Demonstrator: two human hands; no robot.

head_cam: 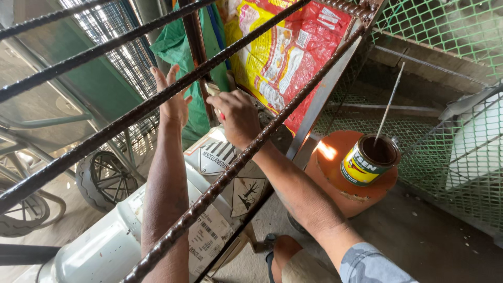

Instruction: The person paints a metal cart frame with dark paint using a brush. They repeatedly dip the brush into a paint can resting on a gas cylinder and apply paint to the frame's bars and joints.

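Rust-brown ribbed steel bars (157, 99) cross your head view on a slant, from lower left to upper right, and both your arms reach up between them; your left hand (173, 99) is spread open with the fingers straight and pointing up, close behind one bar, and you cannot tell from here whether the palm touches anything; your right hand (236, 115) is curled shut around a small paintbrush (214, 91), whose pale handle end sticks out toward the left hand while a bit of red shows under the fingers; the brush sits just beside a dark upright post of the frame (196, 47), between your two hands; behind the right hand hangs a red and yellow printed sack (288, 57), with green sheeting (183, 47) to its left; below your forearms lies a white cylinder (105, 246) on its side, with diamond hazard labels on it; to your right, well apart from both hands, an open paint tin (369, 160) with a yellow and green label stands on a round orange stool top (335, 173), and a thin stick (389, 102) leans out of the tin; green wire mesh (445, 152) fences that side; a small spoked wheel (102, 178) rests on the floor at lower left; your knee and a grey sleeve show at the bottom edge.
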